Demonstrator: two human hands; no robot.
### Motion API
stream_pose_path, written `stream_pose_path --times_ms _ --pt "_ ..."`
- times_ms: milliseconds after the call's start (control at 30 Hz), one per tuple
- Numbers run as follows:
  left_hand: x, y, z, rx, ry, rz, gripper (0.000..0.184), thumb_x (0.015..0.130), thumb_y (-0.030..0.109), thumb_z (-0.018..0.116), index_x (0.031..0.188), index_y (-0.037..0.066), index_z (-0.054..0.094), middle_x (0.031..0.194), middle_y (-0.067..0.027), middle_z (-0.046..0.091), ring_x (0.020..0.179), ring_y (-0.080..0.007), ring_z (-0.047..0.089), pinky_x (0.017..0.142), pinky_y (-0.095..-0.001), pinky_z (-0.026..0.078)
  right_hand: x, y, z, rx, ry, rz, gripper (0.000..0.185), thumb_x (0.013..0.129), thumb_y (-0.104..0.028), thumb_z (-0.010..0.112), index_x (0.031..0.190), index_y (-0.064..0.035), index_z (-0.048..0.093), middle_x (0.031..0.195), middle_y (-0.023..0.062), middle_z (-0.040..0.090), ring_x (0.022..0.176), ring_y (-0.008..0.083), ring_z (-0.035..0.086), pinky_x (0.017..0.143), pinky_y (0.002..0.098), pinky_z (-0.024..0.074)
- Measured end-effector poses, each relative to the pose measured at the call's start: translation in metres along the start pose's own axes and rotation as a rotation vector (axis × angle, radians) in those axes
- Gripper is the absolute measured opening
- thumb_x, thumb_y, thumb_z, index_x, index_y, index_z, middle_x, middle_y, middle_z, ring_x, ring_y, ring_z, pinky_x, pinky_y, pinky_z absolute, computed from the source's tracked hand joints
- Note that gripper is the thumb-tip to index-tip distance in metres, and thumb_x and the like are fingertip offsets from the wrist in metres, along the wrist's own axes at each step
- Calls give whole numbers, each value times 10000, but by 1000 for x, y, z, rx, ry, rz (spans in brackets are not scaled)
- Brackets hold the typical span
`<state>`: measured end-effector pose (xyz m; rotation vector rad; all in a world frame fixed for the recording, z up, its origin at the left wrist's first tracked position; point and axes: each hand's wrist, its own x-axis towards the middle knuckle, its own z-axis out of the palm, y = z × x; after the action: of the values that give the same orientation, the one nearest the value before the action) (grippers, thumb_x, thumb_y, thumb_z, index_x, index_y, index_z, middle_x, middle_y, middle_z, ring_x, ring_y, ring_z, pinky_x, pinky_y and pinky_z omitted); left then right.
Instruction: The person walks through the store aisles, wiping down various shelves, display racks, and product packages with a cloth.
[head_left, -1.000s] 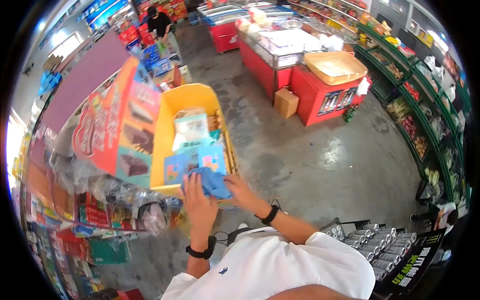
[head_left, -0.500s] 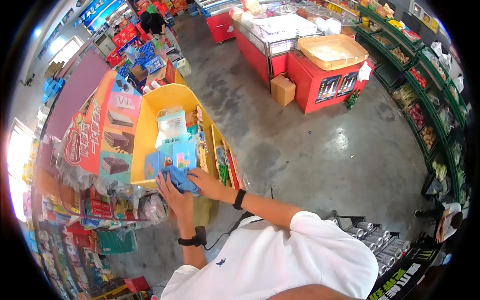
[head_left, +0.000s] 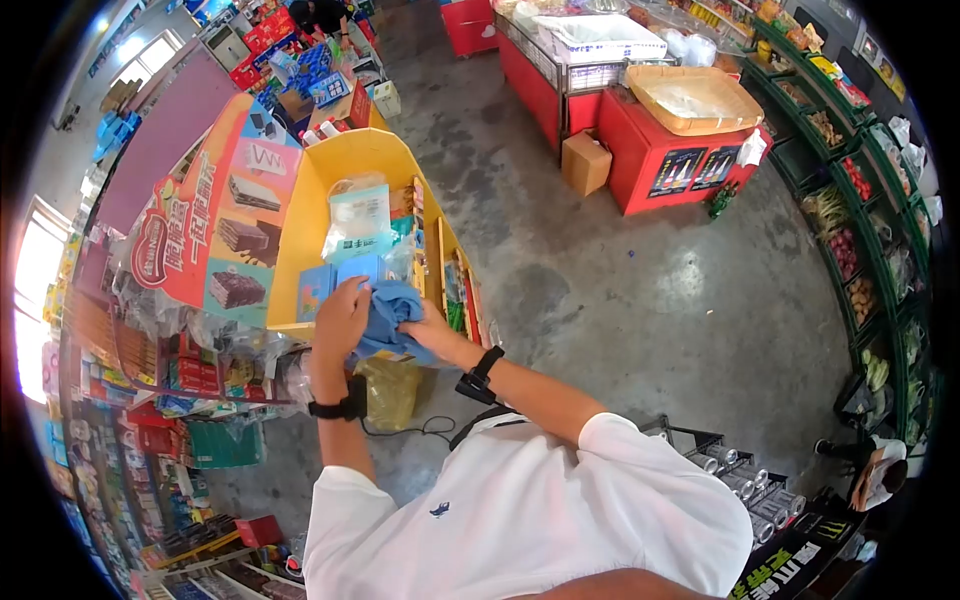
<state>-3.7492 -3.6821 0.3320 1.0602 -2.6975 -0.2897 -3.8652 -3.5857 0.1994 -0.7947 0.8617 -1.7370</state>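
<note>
A crumpled blue cloth is bunched between my two hands at the near edge of the yellow display shelf. My left hand grips its left side, with the fingers partly hidden in the folds. On the right, my right hand is closed on the cloth too. Just beyond the hands stand small blue boxes. Behind them lies a white and teal packet. Along the shelf's right side is a narrow compartment with colourful packages.
A printed cardboard sign flanks the shelf on the left. Below the shelf hangs a yellowish plastic bag. A red counter carries a wicker tray, and a cardboard box sits beside it. Another person is at far right.
Both hands have shifted slightly right with the cloth, which now looks more gathered and covers part of the blue boxes. The camera view has also shifted a little.
</note>
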Motion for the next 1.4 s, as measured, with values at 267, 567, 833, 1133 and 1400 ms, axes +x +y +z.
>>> stream_pose_path --times_ms 267,567,833,1133,1400 --pt "-5 -5 11 186 -83 46 447 973 451 487 1156 85 668 1201 -168 662 1082 -355 635 894 -457 517 -12 25 -44 -587 -204 -317 526 731 76 624 1244 -28 572 1139 139 621 1063 319 602 950 372 464" --pt "-7 -2 14 210 4 75 413 964 421 513 1065 52 668 1162 -181 671 1041 -360 650 840 -479 531 -22 -23 -10 -767 -197 -395 408 700 -12 697 1078 -32 547 1048 167 541 1046 383 525 913 430 437" --pt "-7 9 -1 229 -183 -36 428 919 362 604 1203 44 640 1214 -192 650 1120 -364 617 937 -450 499 -26 5 -22 -892 -170 -343 479 685 -12 712 1122 -35 518 1138 196 509 1058 400 518 898 424 442" --pt "-19 78 -1 -484 373 82 226 927 144 607 1116 27 648 1098 -158 652 1037 -317 603 899 -431 467 -55 -37 -73 -722 -414 116 441 716 45 636 1142 -24 544 996 167 624 966 355 607 870 398 476" --pt "-8 180 -4 -1006 337 490 296 777 -29 684 1050 85 687 805 -30 606 660 -206 575 579 -327 453 -62 -150 -133 -299 -409 456 297 838 -68 622 1126 2 620 1065 158 654 981 309 615 901 365 458"
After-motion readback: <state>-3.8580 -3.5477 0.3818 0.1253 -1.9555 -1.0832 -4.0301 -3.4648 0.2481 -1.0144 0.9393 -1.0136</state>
